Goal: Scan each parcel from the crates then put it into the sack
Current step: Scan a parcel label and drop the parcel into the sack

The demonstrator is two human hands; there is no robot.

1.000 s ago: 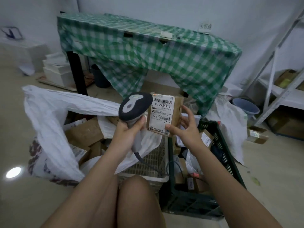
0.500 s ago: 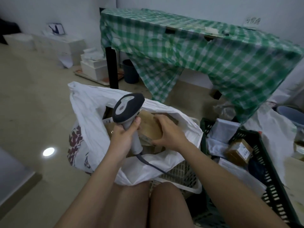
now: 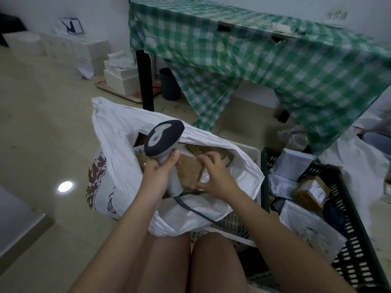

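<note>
A seated person leans over a white sack (image 3: 118, 157) on the floor. The left hand (image 3: 157, 176) is wrapped round the handle of a scanner (image 3: 163, 138), held upright above the sack's mouth, its cord trailing over the near rim. The right hand (image 3: 213, 176) hovers over a brown parcel (image 3: 190, 170) lying inside the sack, fingers spread and loosely bent; whether they touch it I cannot tell. More parcels wait in the dark crate (image 3: 347, 240) at the right. To finish well, the parcel should settle flat among the others, the cord kept clear of the opening, before reaching for the crate.
</note>
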